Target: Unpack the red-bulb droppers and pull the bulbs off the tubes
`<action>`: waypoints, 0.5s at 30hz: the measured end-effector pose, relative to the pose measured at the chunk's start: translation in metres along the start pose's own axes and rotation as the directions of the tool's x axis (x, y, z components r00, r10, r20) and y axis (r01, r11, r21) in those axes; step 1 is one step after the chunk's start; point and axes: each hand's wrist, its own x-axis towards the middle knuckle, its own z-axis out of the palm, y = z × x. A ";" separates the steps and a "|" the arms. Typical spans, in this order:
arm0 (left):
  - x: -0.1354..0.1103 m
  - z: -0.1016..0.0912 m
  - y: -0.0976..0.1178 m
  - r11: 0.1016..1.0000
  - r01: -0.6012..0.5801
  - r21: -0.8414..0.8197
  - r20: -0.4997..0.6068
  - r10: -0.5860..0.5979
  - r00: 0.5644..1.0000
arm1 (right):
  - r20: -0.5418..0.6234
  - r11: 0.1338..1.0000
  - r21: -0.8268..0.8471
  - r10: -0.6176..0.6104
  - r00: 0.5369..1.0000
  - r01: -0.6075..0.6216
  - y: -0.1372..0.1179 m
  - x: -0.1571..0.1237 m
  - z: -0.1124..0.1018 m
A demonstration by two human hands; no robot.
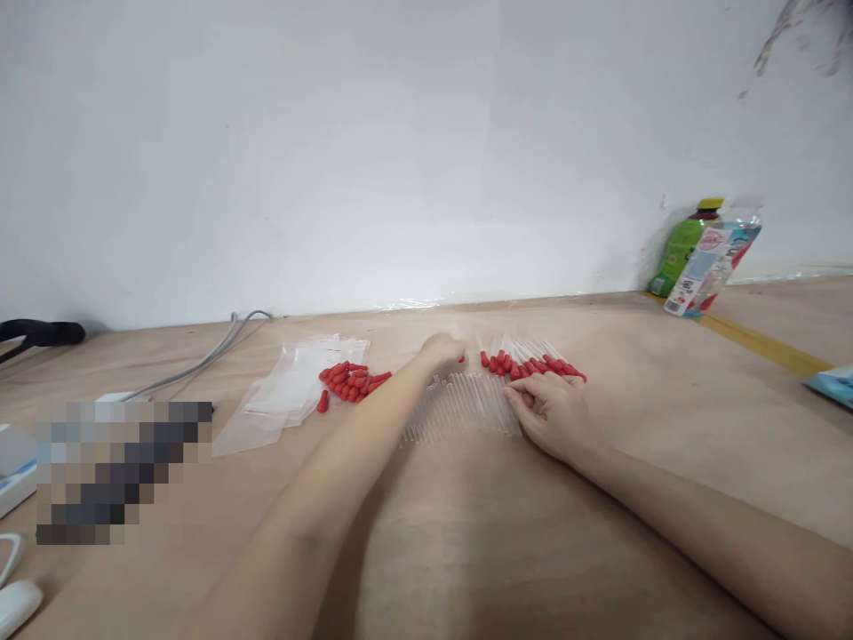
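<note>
My left hand (pixel 441 354) reaches over the far side of the glass tubes, closed, with a red rubber bulb (pixel 461 359) showing at its fingertips; it is somewhat blurred. My right hand (pixel 552 411) is pinched at the right end of a row of thin clear glass tubes (pixel 459 404), thumb and forefinger together on a tube there. Beyond it lie several droppers (pixel 533 360), glass tubes with red bulbs fitted, bulbs pointing toward me. Left of my left forearm is a heap of loose red bulbs (pixel 350 380), partly hidden by that arm.
Clear plastic bags (pixel 280 382) lie beneath and beside the loose bulbs. Two bottles (pixel 699 258) lean against the wall at the back right, near yellow tape (pixel 760 345). A grey cable (pixel 200 360), a pixelated patch and a white mouse (pixel 19 606) are at left.
</note>
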 end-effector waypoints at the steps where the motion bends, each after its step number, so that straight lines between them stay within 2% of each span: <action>1: -0.006 -0.006 -0.004 0.999 -0.037 -0.009 -0.037 0.036 0.999 | -0.015 1.000 0.011 -0.010 1.000 0.011 0.001 0.000 0.001; 4: -0.033 -0.024 -0.021 0.982 -0.188 -0.021 -0.143 0.183 0.973 | -0.042 0.997 0.071 -0.035 0.998 0.038 0.002 0.000 0.002; 7: -0.069 -0.038 -0.045 0.944 -0.330 -0.010 -0.186 0.323 0.928 | -0.055 0.987 0.156 -0.028 0.998 0.036 0.001 0.001 0.001; 8: -0.080 -0.040 -0.054 0.904 -0.425 0.051 -0.229 0.425 0.876 | -0.056 0.984 0.174 -0.022 0.998 0.031 0.000 0.002 0.000; 10: -0.102 -0.040 -0.071 0.840 -0.505 0.197 -0.273 0.542 0.795 | -0.050 0.983 0.180 -0.022 0.998 0.031 -0.002 0.002 -0.002; 12: -0.118 -0.034 -0.087 0.789 -0.548 0.279 -0.298 0.614 0.731 | -0.035 0.984 0.164 -0.058 0.998 0.063 -0.004 0.001 -0.004; 15: -0.131 -0.019 -0.102 0.718 -0.618 0.321 -0.322 0.696 0.642 | 0.001 0.972 0.130 -0.199 0.980 0.197 -0.007 -0.001 -0.006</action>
